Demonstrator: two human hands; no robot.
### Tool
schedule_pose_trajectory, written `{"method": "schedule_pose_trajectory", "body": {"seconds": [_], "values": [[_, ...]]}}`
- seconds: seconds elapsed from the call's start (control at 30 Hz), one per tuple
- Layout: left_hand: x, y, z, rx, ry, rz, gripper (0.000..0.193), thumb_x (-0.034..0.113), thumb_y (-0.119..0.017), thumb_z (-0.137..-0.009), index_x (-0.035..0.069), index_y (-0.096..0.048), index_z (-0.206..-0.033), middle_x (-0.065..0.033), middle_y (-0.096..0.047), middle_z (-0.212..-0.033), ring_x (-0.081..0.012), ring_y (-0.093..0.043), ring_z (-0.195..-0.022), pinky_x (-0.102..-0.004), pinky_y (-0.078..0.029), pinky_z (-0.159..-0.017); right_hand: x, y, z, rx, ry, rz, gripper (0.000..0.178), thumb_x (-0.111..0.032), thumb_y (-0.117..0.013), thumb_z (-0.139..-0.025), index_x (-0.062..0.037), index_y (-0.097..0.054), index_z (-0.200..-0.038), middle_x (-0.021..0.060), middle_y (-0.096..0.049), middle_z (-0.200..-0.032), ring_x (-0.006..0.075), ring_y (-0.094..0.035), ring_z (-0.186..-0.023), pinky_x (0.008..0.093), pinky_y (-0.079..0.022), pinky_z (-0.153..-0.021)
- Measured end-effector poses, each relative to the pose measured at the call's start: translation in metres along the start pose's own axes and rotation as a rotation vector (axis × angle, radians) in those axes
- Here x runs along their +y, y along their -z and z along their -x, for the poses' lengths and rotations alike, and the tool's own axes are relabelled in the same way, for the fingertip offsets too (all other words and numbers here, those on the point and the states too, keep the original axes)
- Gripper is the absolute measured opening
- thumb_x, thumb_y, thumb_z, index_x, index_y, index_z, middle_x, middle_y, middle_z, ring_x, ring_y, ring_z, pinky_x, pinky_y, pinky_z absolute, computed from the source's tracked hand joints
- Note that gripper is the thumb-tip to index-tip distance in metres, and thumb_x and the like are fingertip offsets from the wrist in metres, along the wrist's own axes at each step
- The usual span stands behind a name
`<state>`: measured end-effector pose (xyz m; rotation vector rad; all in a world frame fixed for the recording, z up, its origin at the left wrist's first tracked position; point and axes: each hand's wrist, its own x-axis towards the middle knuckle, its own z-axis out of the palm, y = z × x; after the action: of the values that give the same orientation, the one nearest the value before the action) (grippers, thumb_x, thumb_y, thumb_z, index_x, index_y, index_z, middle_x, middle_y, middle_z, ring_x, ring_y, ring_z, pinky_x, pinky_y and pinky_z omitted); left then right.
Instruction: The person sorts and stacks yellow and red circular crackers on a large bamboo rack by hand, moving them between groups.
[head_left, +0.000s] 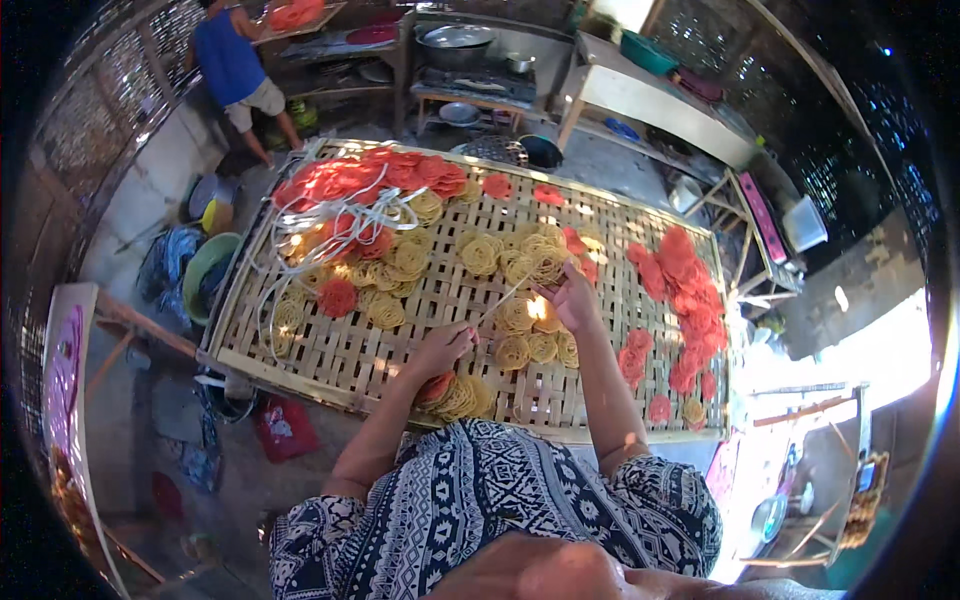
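Observation:
My left hand (pixel 446 349) is closed in a pinch on a thin pale strip (pixel 502 302) above the slatted bamboo rack. The strip runs slantwise up toward my right hand (pixel 572 300). That hand's thumb and fingers are apart, beside a cluster of yellow, lacy round crackers (pixel 546 262); whether it touches the strip or the crackers is hard to make out. More yellow crackers (pixel 513 352) lie between my hands. Just below my left wrist rests a stack of yellow crackers (pixel 464 398) with a red one at its edge.
The bamboo rack (pixel 440 300) carries red crackers (pixel 690 300) at right and a red heap (pixel 400 172) at far left. A tangle of white strips (pixel 345 222) lies over the left pile. A person in a blue top (pixel 228 55) stands at far left. A green basin (pixel 208 275) sits beside the rack.

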<state>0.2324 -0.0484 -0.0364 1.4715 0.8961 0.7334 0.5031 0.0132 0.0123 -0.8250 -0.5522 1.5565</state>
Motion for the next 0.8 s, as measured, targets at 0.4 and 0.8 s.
{"method": "schedule_pose_trajectory", "body": {"seconds": [0.4,0.8], "values": [[-0.006,0.001,-0.001,-0.003,-0.119,0.022,0.02,0.012,-0.04,-0.101,0.001,-0.055,-0.094,-0.0014,-0.05,-0.074,-0.0096,-0.046,-0.068,-0.0242,-0.041,-0.064,-0.019,-0.03,0.04,0.092,0.651,1.089,0.035,-0.028,-0.048,-0.099,0.0006,-0.061,-0.116,0.0145,-0.06,-0.116,0.0305,-0.054,-0.113,0.0428,-0.041,-0.099],[-0.022,0.007,-0.004,0.033,-0.019,0.115,0.031,0.011,-0.046,-0.099,-0.001,-0.05,-0.127,-0.0069,-0.059,-0.12,-0.0156,-0.053,-0.11,-0.0296,-0.039,-0.096,0.011,0.025,0.058,0.124,0.231,1.828,0.064,-0.025,-0.074,-0.077,-0.0088,-0.044,-0.131,0.0161,-0.052,-0.124,0.0377,-0.048,-0.116,0.0487,-0.038,-0.096]]}}
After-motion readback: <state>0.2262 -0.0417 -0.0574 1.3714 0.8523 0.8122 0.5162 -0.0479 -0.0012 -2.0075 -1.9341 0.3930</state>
